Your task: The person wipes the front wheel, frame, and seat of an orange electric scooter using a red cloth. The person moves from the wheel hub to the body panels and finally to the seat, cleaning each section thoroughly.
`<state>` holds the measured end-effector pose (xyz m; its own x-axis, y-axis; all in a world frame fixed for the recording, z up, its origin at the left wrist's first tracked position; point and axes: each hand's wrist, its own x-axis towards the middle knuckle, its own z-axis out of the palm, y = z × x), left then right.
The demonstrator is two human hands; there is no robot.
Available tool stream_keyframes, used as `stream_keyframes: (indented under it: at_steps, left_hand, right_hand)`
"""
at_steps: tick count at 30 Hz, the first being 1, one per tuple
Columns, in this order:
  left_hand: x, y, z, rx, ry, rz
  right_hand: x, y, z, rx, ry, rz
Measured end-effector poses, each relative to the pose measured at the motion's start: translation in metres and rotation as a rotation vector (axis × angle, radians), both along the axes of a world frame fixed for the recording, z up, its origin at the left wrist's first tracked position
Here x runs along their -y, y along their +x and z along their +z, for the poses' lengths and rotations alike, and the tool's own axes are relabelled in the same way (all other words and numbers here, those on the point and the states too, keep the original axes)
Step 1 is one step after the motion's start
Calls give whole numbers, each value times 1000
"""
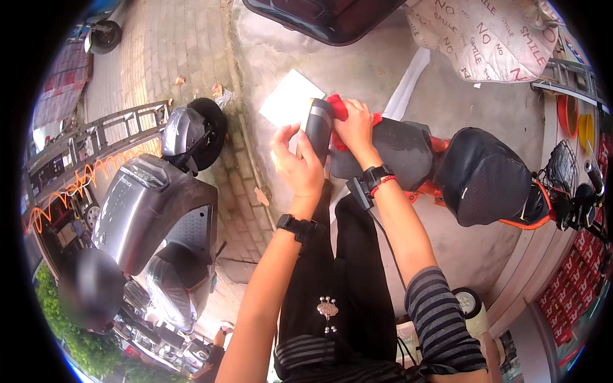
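My left hand (300, 160) holds a dark grey, elongated part (320, 127) with a rounded end, its thumb lying along the near face. What the part belongs to cannot be told. In my right hand (355, 125) is a bunched red cloth (339, 107), close against the part's right edge; whether they touch is unclear. Below and to the right of that hand extends the dark grey rear panel (402, 152) of an orange-framed scooter. A bright white flat sheet (289, 95) appears beyond the part, partly covered by it.
The orange-framed scooter's black seat (483, 177) is at right. A grey scooter (143, 206) stands at left, near a metal ladder (115, 127) and an orange coiled hose (91, 179). A dark glossy case (325, 19) and a printed cover (488, 38) are ahead. Another person's arm shows at lower left.
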<state>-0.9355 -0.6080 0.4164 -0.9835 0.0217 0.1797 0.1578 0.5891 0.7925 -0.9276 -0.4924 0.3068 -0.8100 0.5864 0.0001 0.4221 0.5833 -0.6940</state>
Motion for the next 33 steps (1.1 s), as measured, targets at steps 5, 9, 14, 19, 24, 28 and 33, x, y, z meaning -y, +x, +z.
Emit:
stream_keyframes:
  at_steps: [5, 9, 14, 19, 24, 28, 33]
  left_hand:
    - [2, -2, 2, -16, -14, 23]
    - [1, -3, 2, -16, -51, 9]
    - [2, -5, 0, -26, -63, 13]
    - [2, -2, 3, -10, -136, 38]
    - [2, -2, 0, -23, -120, 42]
    - [0, -4, -2, -41, -123, 64]
    - [1, -2, -2, -61, -104, 79]
  right_hand:
    - [3, 4, 10, 85, -14, 136]
    - [-33, 38, 10, 36, 61, 69]
    - [-75, 102, 10, 72, 56, -214]
    - [-81, 159, 14, -47, 43, -350]
    - [-68, 183, 11, -129, -227, -561]
    - [-49, 171, 9, -52, 0, -630]
    - [-11, 140, 21, 60, 148, -464]
